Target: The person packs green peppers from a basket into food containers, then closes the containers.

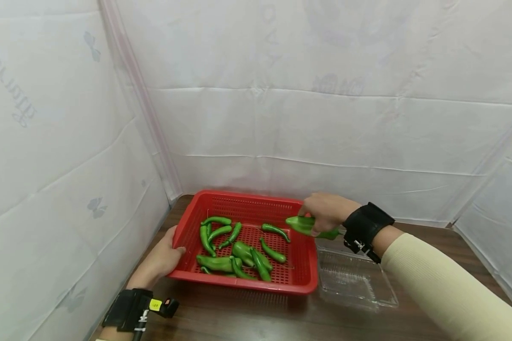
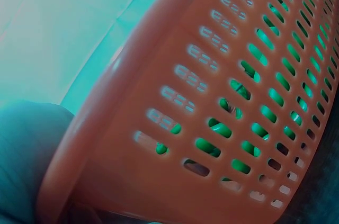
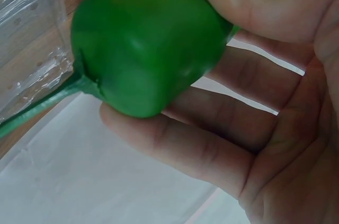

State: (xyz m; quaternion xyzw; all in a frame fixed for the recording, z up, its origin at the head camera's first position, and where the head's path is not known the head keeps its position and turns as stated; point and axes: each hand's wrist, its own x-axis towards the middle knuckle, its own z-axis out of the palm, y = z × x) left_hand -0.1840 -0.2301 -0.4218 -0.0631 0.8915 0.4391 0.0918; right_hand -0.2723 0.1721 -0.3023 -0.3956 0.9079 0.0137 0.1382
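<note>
A wood-grain tabletop under my slotted red plastic basket; clear plastic tray at the basket's right. My left hand grips the basket's left rim; my right hand curls round a plump pepper (glossy, long-stemmed) over its right rim. Slim, curved peppers lie inside.

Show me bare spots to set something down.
Bare table shows in front of the red basket, and between the right sleeve and white back sheet. The basket is crowded left and front with green peppers; a clear container occupies table at its right.
</note>
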